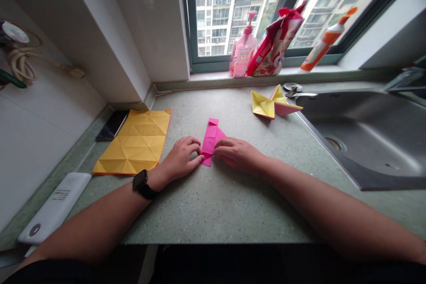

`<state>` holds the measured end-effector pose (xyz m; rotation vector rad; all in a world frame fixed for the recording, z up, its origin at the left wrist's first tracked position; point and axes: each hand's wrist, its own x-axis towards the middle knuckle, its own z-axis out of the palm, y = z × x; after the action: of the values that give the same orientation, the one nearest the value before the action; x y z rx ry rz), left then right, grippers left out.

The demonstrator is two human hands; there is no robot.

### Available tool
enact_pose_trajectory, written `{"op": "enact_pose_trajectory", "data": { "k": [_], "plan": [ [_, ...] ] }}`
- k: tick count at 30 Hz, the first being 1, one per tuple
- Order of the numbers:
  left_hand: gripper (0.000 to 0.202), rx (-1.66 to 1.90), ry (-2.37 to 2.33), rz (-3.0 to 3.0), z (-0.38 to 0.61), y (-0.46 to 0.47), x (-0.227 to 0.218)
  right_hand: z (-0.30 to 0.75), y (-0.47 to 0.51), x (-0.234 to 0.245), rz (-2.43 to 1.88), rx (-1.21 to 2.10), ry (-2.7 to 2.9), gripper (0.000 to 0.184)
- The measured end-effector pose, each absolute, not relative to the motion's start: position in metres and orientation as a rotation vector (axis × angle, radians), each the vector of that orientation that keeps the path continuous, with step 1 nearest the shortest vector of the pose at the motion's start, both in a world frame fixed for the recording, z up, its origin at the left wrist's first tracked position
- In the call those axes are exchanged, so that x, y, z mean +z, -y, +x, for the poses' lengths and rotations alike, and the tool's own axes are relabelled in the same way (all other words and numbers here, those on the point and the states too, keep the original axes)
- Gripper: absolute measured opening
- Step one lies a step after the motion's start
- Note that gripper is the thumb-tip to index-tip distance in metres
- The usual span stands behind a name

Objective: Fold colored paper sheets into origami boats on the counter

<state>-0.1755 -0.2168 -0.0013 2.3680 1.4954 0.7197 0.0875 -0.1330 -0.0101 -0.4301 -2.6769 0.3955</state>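
Observation:
A pink folded paper (209, 141), creased into a narrow strip with a triangular flap at its right, lies on the counter in front of me. My left hand (185, 154) is curled, its thumb and fingertips pinching at the lower left edge of the strip. From the other side, my right hand (234, 151) has its fingers pressed together on the lower right edge, covering part of the flap. Left of my left hand lies a creased orange-yellow paper sheet (136, 140). Farther back to the right stands a yellow and pink folded paper piece (264, 107) with pointed wings.
A steel sink (376, 142) is set into the speckled counter (213, 213) at the right. On the window sill stand a pink pump bottle (243, 53), a red bag (276, 46) and an orange-white bottle (322, 46). A dark phone (112, 125) and a white device (56, 206) lie left.

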Motion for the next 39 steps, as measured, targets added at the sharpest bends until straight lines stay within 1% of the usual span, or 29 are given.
{"op": "enact_pose_trajectory", "data": {
  "k": [8, 12, 17, 23, 28, 35, 39],
  "plan": [
    [0.007, 0.737, -1.507, 2.371, -0.176, 0.216, -0.007, 0.088, 0.135, -0.009, -0.369, 0.348, 2.712, 0.031],
    [0.026, 0.802, -1.440, 2.423, -0.179, 0.217, -0.009, 0.087, 0.135, -0.011, -0.366, 0.343, 2.707, 0.029],
    [0.014, 0.746, -1.280, 2.607, -0.183, 0.218, -0.007, 0.086, 0.137, -0.012, -0.390, 0.371, 2.694, 0.030],
    [0.017, 0.628, -1.228, 2.645, -0.185, 0.220, -0.004, 0.086, 0.141, -0.007, -0.431, 0.420, 2.735, 0.032],
    [0.017, 0.502, -1.270, 2.599, -0.185, 0.227, 0.011, 0.085, 0.143, -0.006, -0.449, 0.394, 2.745, 0.027],
    [0.021, 0.461, -1.216, 2.575, -0.192, 0.229, 0.026, 0.083, 0.148, -0.004, -0.464, 0.348, 2.745, 0.024],
    [0.023, 0.422, -1.187, 2.593, -0.192, 0.228, 0.027, 0.078, 0.156, -0.005, -0.472, 0.304, 2.775, 0.027]
  ]
}}
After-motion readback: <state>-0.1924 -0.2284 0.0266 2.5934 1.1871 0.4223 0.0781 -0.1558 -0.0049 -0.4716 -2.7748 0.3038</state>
